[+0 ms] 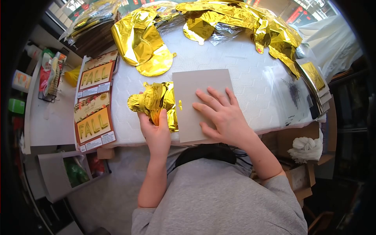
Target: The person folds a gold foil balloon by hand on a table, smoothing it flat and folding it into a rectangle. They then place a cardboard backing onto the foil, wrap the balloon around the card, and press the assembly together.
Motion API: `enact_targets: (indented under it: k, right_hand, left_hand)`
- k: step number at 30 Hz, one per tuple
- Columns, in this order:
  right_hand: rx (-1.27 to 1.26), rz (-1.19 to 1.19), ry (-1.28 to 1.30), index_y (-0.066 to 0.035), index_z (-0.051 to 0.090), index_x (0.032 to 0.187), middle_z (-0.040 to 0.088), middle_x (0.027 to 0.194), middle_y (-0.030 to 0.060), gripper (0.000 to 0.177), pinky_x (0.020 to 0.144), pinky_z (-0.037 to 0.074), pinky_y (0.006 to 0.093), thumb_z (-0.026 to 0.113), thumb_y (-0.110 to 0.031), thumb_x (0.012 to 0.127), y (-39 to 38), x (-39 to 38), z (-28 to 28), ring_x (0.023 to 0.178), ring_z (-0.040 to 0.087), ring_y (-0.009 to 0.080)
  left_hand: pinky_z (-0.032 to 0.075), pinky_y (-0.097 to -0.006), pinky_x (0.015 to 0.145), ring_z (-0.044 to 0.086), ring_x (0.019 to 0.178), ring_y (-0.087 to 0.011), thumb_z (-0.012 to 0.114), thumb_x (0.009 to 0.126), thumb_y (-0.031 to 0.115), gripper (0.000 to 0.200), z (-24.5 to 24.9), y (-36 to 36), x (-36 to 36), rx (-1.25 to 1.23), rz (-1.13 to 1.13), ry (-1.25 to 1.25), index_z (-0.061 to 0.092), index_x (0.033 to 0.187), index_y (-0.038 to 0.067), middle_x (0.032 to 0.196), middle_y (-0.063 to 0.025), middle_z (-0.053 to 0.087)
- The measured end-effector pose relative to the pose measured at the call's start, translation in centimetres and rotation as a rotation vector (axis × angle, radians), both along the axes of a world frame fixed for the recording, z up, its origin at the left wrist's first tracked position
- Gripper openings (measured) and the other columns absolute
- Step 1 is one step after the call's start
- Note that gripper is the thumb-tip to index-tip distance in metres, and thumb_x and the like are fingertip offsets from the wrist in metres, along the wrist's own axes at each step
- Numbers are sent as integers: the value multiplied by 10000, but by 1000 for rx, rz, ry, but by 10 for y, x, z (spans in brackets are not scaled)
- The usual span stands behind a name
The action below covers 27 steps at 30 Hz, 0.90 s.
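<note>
A grey rectangular board [186, 84] lies on the white quilted table cover [149, 135]. My right hand [221, 113] rests flat on it with fingers spread. Gold foil [152, 98], crumpled and folded, sticks out from under the board's left edge. The thumb and fingers of my left hand [154, 127] are closed on the foil's lower part; some fingers are hidden beneath it. A small gold bit [180, 105] shows at the left side of the board.
Printed FALL cards [94, 121] stand in stacks at the left. Gold foil balloons [152, 51] lie along the back, with more foil [235, 17] at the back right. Clear plastic sheets [284, 94] and a card stack [315, 78] are on the right.
</note>
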State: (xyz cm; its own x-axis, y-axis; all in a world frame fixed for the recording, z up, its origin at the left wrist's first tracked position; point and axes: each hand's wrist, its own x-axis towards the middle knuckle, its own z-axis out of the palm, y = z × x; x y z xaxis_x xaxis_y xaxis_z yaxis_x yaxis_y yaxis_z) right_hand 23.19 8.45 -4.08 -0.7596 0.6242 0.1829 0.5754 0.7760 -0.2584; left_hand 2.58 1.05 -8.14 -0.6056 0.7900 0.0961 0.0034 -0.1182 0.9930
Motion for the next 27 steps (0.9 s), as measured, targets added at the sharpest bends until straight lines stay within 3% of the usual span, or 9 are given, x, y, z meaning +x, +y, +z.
enact_targets:
  k: [3, 14, 19, 22, 24, 26, 27]
  right_hand:
    - [-6, -3, -18, -164, 612, 1425, 473, 1633, 68, 526, 1260, 228, 638, 681, -311, 924, -1, -2, 1, 1529, 399, 347]
    - [31, -1, -49, -263, 597, 1494, 465, 1637, 85, 549, 1245, 243, 665, 669, -342, 955, -1, -4, -3, 1531, 396, 362]
    - [21, 7, -49, -266, 598, 1494, 473, 1628, 85, 561, 1238, 260, 668, 682, -345, 946, 1, -4, 0, 1521, 407, 365]
    - [26, 15, -41, -250, 615, 1474, 479, 1618, 90, 550, 1235, 268, 668, 691, -351, 938, 1, -4, 0, 1513, 415, 369]
    - [29, 19, -25, -230, 633, 1452, 483, 1613, 95, 536, 1234, 271, 668, 694, -354, 934, 3, -4, -1, 1508, 419, 371]
    - [53, 28, -44, -186, 672, 1389, 510, 1576, 108, 500, 1226, 282, 670, 704, -358, 921, 4, -3, -2, 1495, 436, 370]
    - [53, 27, -43, -186, 672, 1389, 510, 1576, 108, 500, 1226, 282, 670, 704, -358, 921, 4, -3, 0, 1495, 436, 370]
  left_hand:
    - [405, -372, 1190, 503, 1434, -240, 581, 1016, -69, 675, 2, -1, 1, 0, 0, -9, 292, 1624, -25, 1571, -163, 469]
    - [408, -367, 1188, 499, 1433, -230, 595, 1018, -64, 675, 3, 0, 2, 39, 8, -46, 297, 1623, -23, 1572, -152, 461]
    - [474, -338, 1098, 578, 1302, -196, 564, 1059, -4, 586, 9, -1, 7, -20, -87, -177, 351, 1604, -10, 1468, -146, 559]
    - [485, -332, 1071, 591, 1251, -183, 524, 1073, 0, 545, 29, 3, 23, -51, -204, -116, 367, 1594, -12, 1420, -148, 587]
    - [429, -371, 1166, 484, 1462, -278, 533, 1046, -6, 676, 26, 13, 34, -15, -287, 6, 243, 1656, -27, 1623, -228, 433]
    - [350, -404, 1233, 353, 1567, -327, 581, 1003, -8, 786, 16, 20, 43, -1, -388, 330, 174, 1676, -36, 1707, -252, 304]
    - [270, -390, 1270, 263, 1604, -302, 588, 985, -43, 835, 14, 21, 45, 28, -484, 231, 141, 1690, -18, 1729, -238, 260]
